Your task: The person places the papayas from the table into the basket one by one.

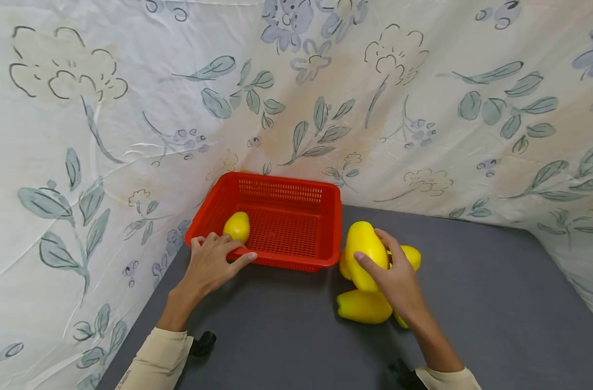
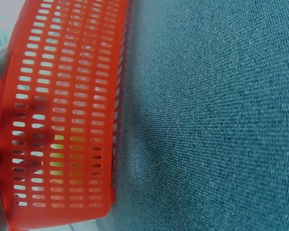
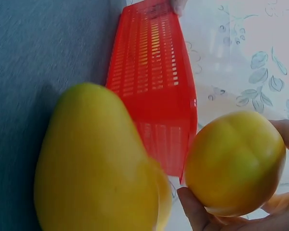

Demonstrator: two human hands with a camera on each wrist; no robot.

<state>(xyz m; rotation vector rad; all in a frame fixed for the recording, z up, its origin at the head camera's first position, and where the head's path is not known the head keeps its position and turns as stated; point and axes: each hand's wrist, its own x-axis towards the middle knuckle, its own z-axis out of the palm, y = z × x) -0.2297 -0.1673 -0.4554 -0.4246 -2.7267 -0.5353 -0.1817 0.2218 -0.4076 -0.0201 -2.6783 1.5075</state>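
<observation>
My right hand (image 1: 398, 281) grips a smooth yellow papaya-like fruit (image 1: 364, 252) between thumb and fingers, its long axis roughly upright. In the right wrist view the rounded, faintly lobed end of this held fruit (image 3: 235, 163) faces the camera. Beneath and around it lie several similar fruits, one of them a green-tipped fruit (image 1: 363, 307) on its side. With fingers over the near-left rim, my left hand (image 1: 210, 265) holds a red plastic basket (image 1: 330, 227). Inside the basket, close to those fingers, sits one yellow fruit (image 1: 236, 226).
A dark grey cloth-covered table (image 1: 496, 292) carries everything. Floral fabric (image 1: 296, 108) hangs behind the basket and along the left side. In the right wrist view a large fruit (image 3: 91, 163) lies between the camera and the basket's slotted wall.
</observation>
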